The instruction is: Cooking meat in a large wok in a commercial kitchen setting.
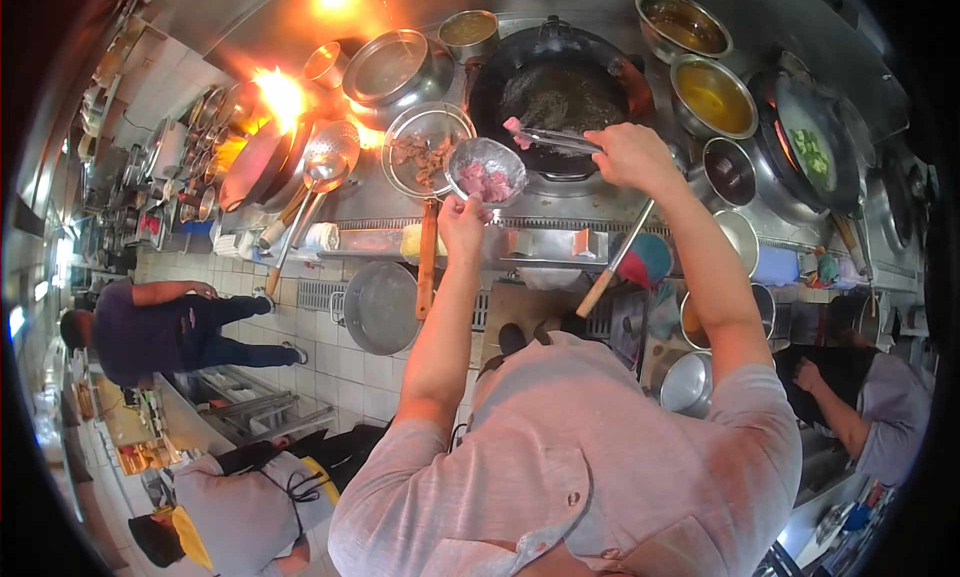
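My left hand grips the rim of a small metal bowl with pieces of raw meat in it. My right hand holds metal tongs, their tips closed on a piece of raw meat above the left part of a black wok. Dark liquid, seemingly oil, lies in the wok. A wooden-handled strainer holding browned meat is beside the small bowl, to its left; the small bowl overlaps its rim. A wooden-handled ladle lies below my right forearm.
Flames rise at a wok on the left. Bowls of yellow liquid and dark sauce stand on the right, beside another wok with green vegetables. Co-workers stand on the left, lower left and right.
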Demonstrator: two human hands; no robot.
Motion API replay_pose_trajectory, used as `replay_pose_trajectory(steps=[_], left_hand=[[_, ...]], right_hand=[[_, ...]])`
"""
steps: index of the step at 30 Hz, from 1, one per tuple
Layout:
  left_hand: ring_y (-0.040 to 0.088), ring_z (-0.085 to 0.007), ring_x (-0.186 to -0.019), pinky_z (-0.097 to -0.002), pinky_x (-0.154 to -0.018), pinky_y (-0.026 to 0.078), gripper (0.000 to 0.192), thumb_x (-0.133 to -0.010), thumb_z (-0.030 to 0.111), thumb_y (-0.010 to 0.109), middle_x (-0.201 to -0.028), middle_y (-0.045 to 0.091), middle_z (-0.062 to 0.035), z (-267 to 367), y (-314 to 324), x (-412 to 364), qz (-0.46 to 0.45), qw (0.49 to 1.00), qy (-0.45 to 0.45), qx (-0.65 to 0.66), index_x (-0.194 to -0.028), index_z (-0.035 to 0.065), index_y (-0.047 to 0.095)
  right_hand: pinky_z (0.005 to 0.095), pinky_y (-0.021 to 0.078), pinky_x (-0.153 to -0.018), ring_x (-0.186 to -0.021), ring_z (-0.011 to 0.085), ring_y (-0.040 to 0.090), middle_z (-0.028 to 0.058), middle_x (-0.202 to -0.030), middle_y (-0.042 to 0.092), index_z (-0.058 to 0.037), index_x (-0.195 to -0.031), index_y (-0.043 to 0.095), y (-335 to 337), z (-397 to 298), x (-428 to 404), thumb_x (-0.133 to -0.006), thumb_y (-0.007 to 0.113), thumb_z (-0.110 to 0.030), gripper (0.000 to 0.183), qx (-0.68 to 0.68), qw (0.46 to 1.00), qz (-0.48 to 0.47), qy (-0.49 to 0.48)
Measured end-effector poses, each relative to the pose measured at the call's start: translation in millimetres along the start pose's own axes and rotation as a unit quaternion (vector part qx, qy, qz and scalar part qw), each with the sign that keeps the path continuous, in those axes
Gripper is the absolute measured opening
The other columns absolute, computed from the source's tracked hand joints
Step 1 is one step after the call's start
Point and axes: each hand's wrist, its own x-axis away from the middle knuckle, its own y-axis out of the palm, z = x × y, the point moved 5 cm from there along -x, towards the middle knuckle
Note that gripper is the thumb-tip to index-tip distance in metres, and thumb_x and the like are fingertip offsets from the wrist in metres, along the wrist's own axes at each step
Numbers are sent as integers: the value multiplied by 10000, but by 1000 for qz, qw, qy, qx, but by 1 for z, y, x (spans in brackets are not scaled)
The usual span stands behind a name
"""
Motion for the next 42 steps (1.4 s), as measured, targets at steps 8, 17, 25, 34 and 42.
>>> replay_pose_trajectory(steps=[8,17,25,34,42], left_hand=[[594,-154,-642,-306,-614,572,212,-902,108,653,-733,565,-46,2,2,3,8,999,-29,38,-784,78,479],[613,-147,-628,-291,-600,566,248,-905,96,657,-734,581,-58,-2,4,3,-12,999,35,12,-752,66,465],[601,-129,-614,-283,-582,547,260,-911,109,661,-720,600,-46,4,8,4,7,994,91,-62,-747,77,462],[619,-138,-639,-291,-603,571,223,-919,98,657,-743,621,-68,-1,3,1,-14,999,35,27,-774,71,491],[622,-139,-636,-288,-599,573,250,-911,90,662,-729,603,-62,9,14,14,-46,997,5,63,-751,64,472]], right_hand=[[440,549,-827,-928,359,690,204,-980,708,-41,-971,725,53,51,-35,-722,585,-149,305,-11,982,-68,174],[446,547,-801,-892,360,686,191,-915,708,-34,-893,721,-12,-22,-3,-702,590,-174,271,16,995,-99,24],[445,553,-767,-861,362,688,177,-874,710,-65,-855,729,7,-26,-6,-703,619,-151,207,71,993,-89,11],[451,538,-859,-970,353,679,199,-994,705,-90,-997,738,8,65,2,-741,582,-153,307,44,980,-123,153],[478,527,-852,-968,370,665,187,-989,701,-101,-1140,673,-11,90,23,-791,615,-252,385,37,985,9,170]])
